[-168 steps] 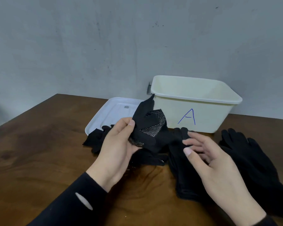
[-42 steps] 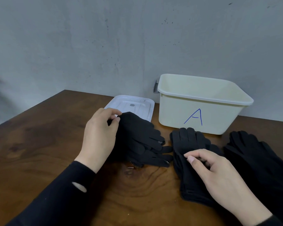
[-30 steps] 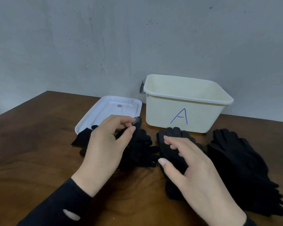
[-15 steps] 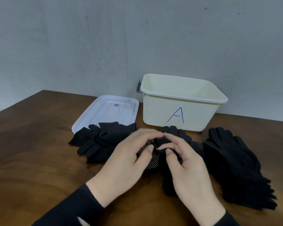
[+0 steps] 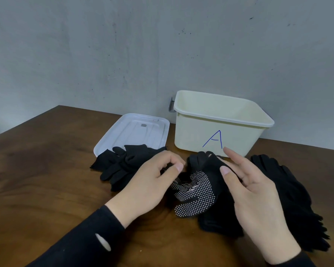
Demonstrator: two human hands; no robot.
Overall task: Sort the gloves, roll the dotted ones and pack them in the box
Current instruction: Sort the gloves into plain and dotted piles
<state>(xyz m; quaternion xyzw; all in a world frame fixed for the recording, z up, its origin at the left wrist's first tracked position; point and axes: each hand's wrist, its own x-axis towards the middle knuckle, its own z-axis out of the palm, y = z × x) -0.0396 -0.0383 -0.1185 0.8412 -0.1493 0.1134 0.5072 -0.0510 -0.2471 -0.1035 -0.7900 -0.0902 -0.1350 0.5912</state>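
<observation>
At 6 o'clock, dotted glove (image 5: 196,197): on table (image 5: 37,180)
Left hand (image 5: 152,182): fingers curled, pinching glove edge
Right hand (image 5: 253,193): fingers relaxed, thumb on glove
Box (image 5: 218,124): 12 o'clock, uncovered

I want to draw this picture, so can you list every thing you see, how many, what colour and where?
box: one, cream, blue letter A on its front, at the back of the table, open, nothing seen inside.
lid: one, white, lying flat, left of the box.
dotted glove: one, black with white dots, in the middle, between the hands.
left pile: several black gloves, partly on the lid's near edge.
middle pile: black gloves, under the dotted glove.
right pile: black gloves, right of the box.
table: one, dark brown wood.
wall: grey, behind.
left hand: pinching the dotted glove.
right hand: fingers straight, thumb on the glove.
</observation>
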